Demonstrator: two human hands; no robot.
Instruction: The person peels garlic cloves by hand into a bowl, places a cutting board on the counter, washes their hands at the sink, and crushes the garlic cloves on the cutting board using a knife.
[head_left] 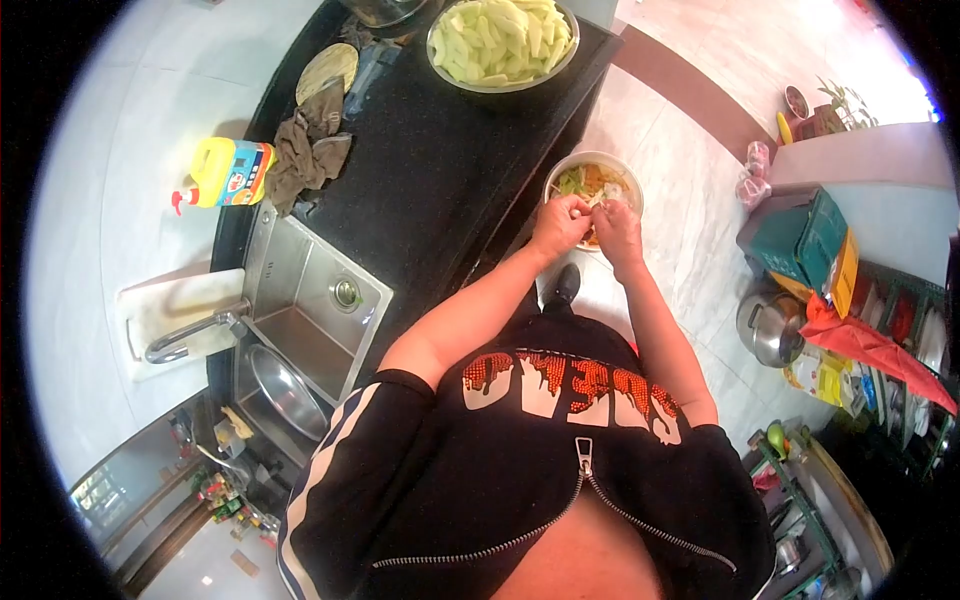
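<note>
Both hands are close together over a round white container (640,190) standing low near the floor. Inside it are pale green, orange and whitish food scraps (590,180). My left hand (562,224) has its fingers curled and pinched. Beside it, my right hand (617,228) is also closed, its fingertips meeting those of the left. Whatever lies between the fingertips is too small to make out. To the upper left, a metal bowl (434,66) heaped with pale green cut vegetable pieces (505,42) sits on the black counter (440,150).
Left on the counter are a yellow pump bottle (225,172), a dark cloth (308,148) and a steel sink (320,300) with a faucet (185,340). On the right, a metal pot (768,328), a green box (800,235) and racks stand along the tiled floor (690,200).
</note>
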